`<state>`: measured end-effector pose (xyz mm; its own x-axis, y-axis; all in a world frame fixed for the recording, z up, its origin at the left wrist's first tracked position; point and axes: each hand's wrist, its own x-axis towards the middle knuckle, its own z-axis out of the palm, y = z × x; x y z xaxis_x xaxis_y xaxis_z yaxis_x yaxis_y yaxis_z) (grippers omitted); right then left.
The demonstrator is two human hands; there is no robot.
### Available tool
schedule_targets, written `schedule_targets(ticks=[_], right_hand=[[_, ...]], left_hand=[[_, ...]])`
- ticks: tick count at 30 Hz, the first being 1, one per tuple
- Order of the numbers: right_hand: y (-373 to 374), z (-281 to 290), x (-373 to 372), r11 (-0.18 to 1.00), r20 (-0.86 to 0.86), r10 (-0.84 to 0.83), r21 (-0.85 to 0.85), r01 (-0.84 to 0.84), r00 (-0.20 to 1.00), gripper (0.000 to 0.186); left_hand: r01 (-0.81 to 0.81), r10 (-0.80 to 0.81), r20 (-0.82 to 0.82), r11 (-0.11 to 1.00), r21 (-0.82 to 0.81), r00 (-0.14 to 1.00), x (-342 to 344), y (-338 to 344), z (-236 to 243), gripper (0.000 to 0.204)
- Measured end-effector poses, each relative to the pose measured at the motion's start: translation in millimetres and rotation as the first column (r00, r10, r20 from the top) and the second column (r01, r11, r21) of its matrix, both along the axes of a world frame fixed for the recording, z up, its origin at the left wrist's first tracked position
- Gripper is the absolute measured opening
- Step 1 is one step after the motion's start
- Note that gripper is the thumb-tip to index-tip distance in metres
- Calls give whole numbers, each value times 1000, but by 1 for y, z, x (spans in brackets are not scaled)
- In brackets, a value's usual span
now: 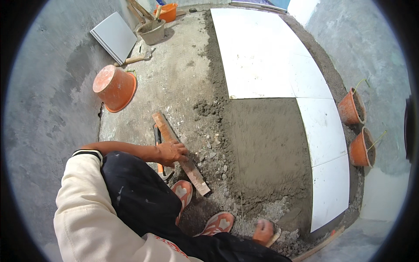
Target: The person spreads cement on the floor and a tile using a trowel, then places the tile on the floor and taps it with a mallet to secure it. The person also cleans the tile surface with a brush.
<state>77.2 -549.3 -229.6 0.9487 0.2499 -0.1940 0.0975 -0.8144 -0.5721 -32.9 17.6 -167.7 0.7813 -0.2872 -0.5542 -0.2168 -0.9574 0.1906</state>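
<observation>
My left hand (172, 152) is closed over a wooden batten (194, 175) that lies slantwise on the rough floor. Beside the batten is a hammer (157, 136) with an orange and black handle, its head near my left shoe. Low in the picture my right hand (262, 231), slightly blurred, is closed round the pale handle of a trowel (293, 217). The trowel's mortar-grey blade rests at the near end of a smoothed mortar bed (270, 139). White floor tiles (257, 52) border this bed on its far and right sides. A thin string runs along its left edge.
An upturned orange bucket (114, 88) and leaning white tiles (114, 37) stand by the left wall. A wooden-handled tool (135, 59) lies near them. Farther back are a grey bucket (151, 32) and an orange basin (167, 13). Two orange buckets (350, 108) tilt along the right wall.
</observation>
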Motion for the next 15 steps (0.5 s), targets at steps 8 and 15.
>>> schedule_targets(ticks=[8, 15], right_hand=[[36, -2, -9, 930, 10, 367, 1, -367, 930, 25], [37, 4, -14, 911, 74, 411, 14, -413, 909, 20]], left_hand=[[17, -21, 149, 999, 29, 989, 8, -8, -11, 65], [10, -16, 146, 999, 38, 989, 5, -5, -14, 65]])
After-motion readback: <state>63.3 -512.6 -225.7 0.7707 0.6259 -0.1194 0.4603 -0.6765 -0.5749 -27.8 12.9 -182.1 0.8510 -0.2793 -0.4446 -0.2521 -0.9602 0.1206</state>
